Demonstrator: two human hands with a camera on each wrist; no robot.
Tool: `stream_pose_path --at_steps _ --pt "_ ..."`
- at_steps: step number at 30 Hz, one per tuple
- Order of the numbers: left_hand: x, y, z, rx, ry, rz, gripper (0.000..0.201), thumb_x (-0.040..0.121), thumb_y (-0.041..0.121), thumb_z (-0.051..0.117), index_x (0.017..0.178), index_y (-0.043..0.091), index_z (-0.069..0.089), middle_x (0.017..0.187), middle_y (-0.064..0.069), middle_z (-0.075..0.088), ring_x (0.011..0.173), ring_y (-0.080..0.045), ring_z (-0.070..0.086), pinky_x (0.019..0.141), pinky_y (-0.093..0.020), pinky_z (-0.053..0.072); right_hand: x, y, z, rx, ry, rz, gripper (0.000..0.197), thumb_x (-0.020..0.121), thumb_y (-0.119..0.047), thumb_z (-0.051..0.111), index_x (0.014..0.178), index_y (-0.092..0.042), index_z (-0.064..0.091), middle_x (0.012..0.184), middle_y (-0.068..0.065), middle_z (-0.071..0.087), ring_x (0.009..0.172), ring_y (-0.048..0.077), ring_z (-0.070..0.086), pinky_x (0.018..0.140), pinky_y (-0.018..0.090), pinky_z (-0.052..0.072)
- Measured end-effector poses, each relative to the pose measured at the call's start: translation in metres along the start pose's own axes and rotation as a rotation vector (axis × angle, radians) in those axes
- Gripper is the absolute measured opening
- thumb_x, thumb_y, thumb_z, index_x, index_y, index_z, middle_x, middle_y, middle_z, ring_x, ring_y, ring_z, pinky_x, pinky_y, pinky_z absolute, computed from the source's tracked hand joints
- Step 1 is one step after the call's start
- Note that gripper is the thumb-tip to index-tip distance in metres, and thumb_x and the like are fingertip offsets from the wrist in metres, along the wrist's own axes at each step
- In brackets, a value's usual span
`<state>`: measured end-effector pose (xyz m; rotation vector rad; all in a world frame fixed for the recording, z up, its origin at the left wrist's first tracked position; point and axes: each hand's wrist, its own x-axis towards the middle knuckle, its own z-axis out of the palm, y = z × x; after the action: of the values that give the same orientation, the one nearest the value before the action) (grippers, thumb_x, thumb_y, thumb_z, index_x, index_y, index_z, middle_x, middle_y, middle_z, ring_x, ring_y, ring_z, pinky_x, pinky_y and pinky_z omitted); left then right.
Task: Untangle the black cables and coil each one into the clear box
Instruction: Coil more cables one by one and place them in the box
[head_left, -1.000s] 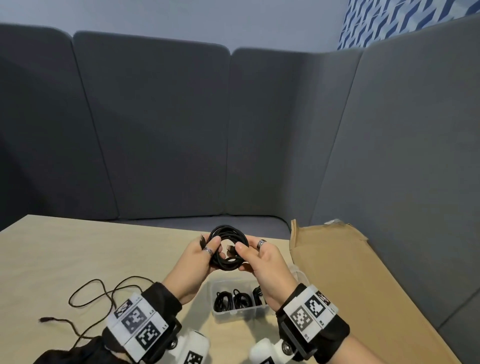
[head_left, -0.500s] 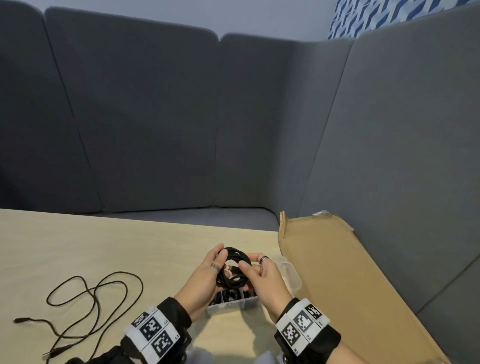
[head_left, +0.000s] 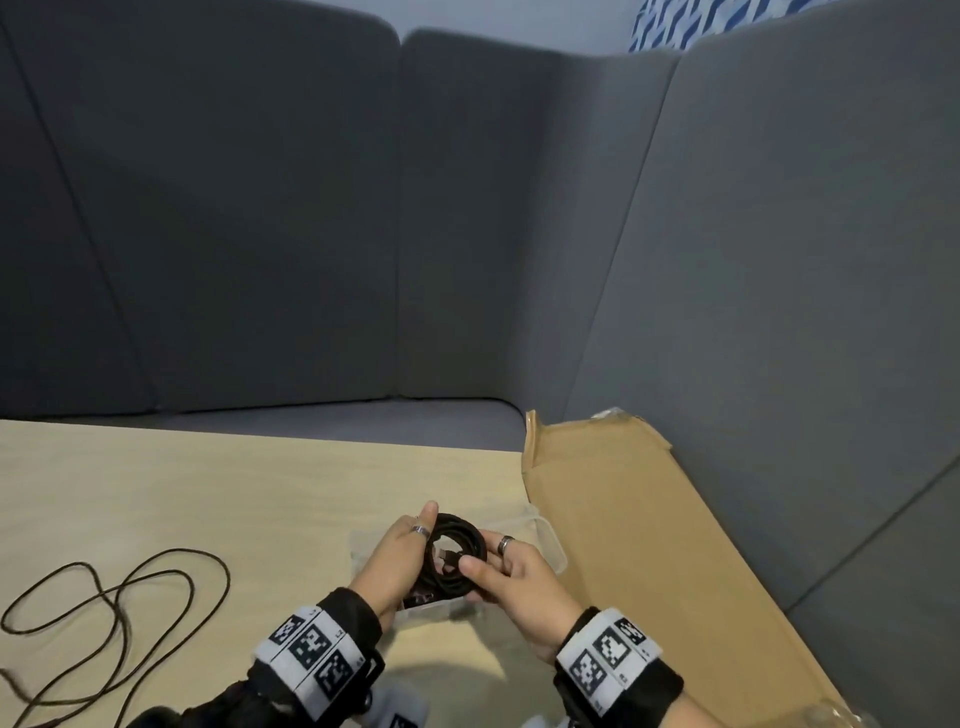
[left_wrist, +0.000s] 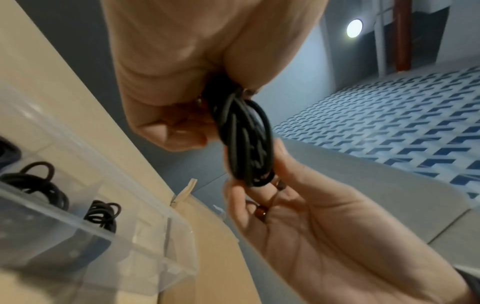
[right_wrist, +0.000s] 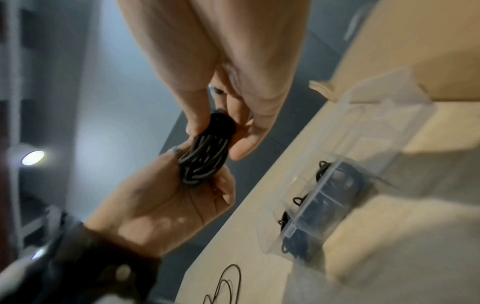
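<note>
Grey padded panels wall in a pale wooden table, with cardboard lying on its right side. In the head view the left hand and right hand each pinch a side of the coil, held just above the box; a loose cable sprawls on the table at near left, not yet wound. The left wrist view shows the left thumb and fingers clamped on the coil's top and the right fingertips under its lower end, with two coils already in the box's compartments below. The right wrist view shows the same two-sided pinch. If either grip slackens before the coil sits in a compartment, the springy loops will likely open and tangle again.
</note>
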<state>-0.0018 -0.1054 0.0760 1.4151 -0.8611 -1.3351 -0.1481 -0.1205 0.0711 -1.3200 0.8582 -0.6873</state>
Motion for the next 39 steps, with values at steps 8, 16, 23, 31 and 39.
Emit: stream_pose_path --at_steps 8,16,23,31,39 --pt "0.015 -0.006 0.019 -0.185 -0.096 -0.155 0.038 0.088 0.043 0.051 0.099 0.008 0.062 0.086 -0.014 0.066 0.072 -0.023 0.064 0.069 -0.038 0.054 0.018 0.004 -0.033 -0.081 -0.086 0.091 0.032 0.096 -0.007 0.047 0.126 -0.014 0.053 0.108 0.001 0.068 0.088 0.005 0.066 0.051 0.016 0.05" --pt "0.026 -0.006 -0.001 -0.543 -0.791 -0.369 0.069 0.082 0.042 0.061 0.136 0.001 0.044 0.134 -0.029 0.045 0.12 -0.041 0.046 0.105 -0.057 0.03 0.038 -0.036 -0.058 -0.674 -0.483 -0.002 0.034 0.095 -0.015 0.052 0.127 -0.024 0.054 0.104 0.003 0.068 0.082 0.023 0.061 0.074 0.026 0.052" --pt "0.018 -0.007 0.028 -0.178 -0.63 -0.306 0.028 0.071 0.006 0.071 0.096 0.01 0.058 0.077 -0.007 0.056 0.067 -0.023 0.058 0.061 -0.039 0.052 0.043 -0.039 -0.063 -0.744 -0.454 -0.007 0.025 0.092 -0.014 0.056 0.117 -0.015 0.053 0.107 0.002 0.068 0.092 0.009 0.06 0.088 0.031 0.048" --pt "0.007 -0.037 0.053 -0.036 -0.406 -0.201 0.028 0.067 0.008 0.07 0.093 0.01 0.06 0.065 0.0 0.055 0.054 -0.013 0.05 0.047 -0.025 0.042 0.028 -0.01 -0.066 -0.495 -0.401 0.138 0.019 0.09 -0.003 0.056 0.096 -0.021 0.052 0.078 -0.014 0.063 0.062 -0.007 0.058 0.061 0.011 0.045" --pt "0.016 -0.047 0.044 -0.06 -0.579 -0.354 0.038 0.077 0.013 0.072 0.112 0.018 0.059 0.09 -0.007 0.061 0.072 -0.02 0.059 0.061 -0.035 0.055 0.026 0.013 -0.078 -0.688 -0.347 0.112 0.025 0.089 -0.013 0.058 0.094 -0.038 0.06 0.088 0.006 0.063 0.073 0.019 0.057 0.061 0.026 0.048"
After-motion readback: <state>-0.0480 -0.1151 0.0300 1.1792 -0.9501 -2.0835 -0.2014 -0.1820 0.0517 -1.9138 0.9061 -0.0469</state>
